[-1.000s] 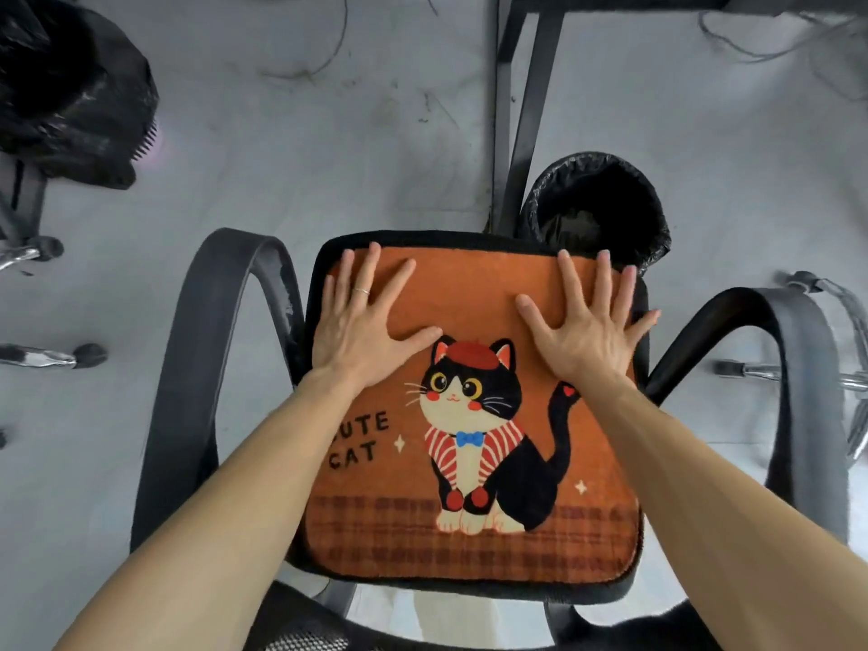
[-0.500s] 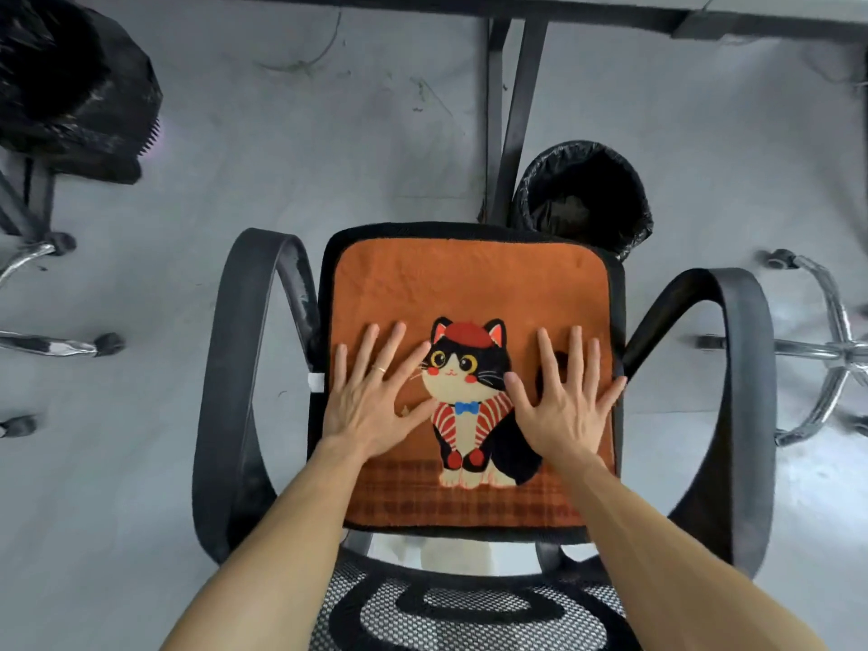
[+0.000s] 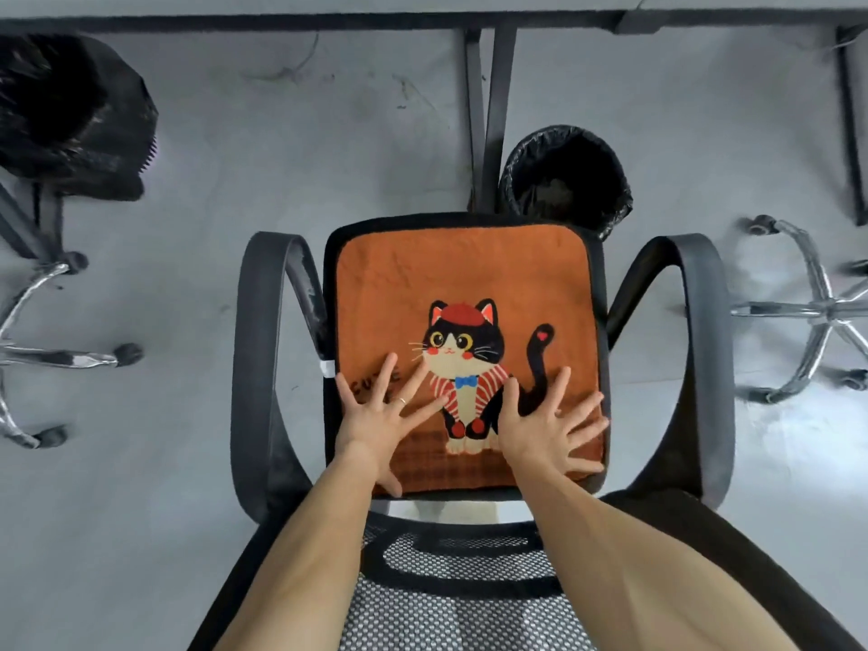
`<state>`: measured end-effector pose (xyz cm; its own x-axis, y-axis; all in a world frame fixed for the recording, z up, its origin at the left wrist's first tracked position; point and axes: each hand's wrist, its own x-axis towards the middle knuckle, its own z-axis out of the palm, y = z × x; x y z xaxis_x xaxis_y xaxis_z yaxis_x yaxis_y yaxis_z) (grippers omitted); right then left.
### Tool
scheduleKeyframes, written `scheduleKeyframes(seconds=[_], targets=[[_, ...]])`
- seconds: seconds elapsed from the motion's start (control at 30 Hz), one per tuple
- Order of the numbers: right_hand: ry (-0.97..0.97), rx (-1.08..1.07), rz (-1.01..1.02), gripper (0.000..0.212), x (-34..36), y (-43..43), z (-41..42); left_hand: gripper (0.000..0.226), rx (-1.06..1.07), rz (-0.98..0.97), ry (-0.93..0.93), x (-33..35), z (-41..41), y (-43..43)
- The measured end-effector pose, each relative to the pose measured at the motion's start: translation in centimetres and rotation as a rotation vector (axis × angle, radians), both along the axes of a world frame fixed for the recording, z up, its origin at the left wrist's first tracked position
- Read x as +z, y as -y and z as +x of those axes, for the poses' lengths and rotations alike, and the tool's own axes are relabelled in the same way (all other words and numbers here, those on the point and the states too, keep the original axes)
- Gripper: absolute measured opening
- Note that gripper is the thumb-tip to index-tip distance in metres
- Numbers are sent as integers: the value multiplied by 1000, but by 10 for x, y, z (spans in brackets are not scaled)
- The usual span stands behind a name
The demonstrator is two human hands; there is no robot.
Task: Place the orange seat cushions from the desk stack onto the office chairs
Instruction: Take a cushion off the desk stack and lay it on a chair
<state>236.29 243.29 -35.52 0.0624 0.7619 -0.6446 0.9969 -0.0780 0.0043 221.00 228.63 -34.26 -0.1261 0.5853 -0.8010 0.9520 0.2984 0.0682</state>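
An orange seat cushion (image 3: 460,270) with a cartoon cat and a black border lies flat on the seat of a black office chair (image 3: 256,368). My left hand (image 3: 380,415) presses on the cushion's near left part with its fingers spread straight. My right hand (image 3: 545,429) lies flat on the near right part, fingers fanned out. Both palms cover part of the plaid band and the lettering. The chair's mesh backrest (image 3: 451,599) shows below my forearms. The desk stack is out of view.
A black bin with a liner (image 3: 566,180) stands just beyond the chair, beside the desk's grey legs (image 3: 488,119). The desk edge (image 3: 282,21) runs along the top. Chrome chair bases stand at the left (image 3: 51,354) and right (image 3: 817,312). A black bag (image 3: 70,119) sits far left.
Both hands have slid from the cushion's far edge back to its near edge, staying flat on it. The view has pulled back, showing more of the backrest and desk.
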Motion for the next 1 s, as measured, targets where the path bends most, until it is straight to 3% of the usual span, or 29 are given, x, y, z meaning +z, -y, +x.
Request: scheduleKeyframes(seconds=[0.13,0.27,0.4,0.47,0.53,0.63,0.7,0.8,0.87,1.0], targets=[[16,-73,6,97,-20,11,-5,160,-54,-68,-38,-14,-3,1],[-11,-65,65,96,-34,13,-7,158,-78,-96,-66,-24,-4,-1],[2,-60,-9,100,-24,8,-4,157,-87,-96,-42,-18,-3,0],[31,-22,-69,100,-12,0,-2,151,-66,-63,-6,-12,-6,-1],[76,27,-99,97,1,-9,-2,129,-2,-3,66,0,-12,-2],[98,24,-23,79,19,-24,-3,88,364,233,37,15,-14,-6],[46,-33,27,72,26,-38,0,79,858,329,-87,23,-9,-11],[-39,-166,42,61,26,-61,12,66,1602,230,-107,27,-10,-12],[-60,-208,71,49,23,-74,18,51,1767,143,-106,21,-10,-8],[-66,-244,113,35,16,-85,23,22,1770,236,-151,6,-13,-5]])
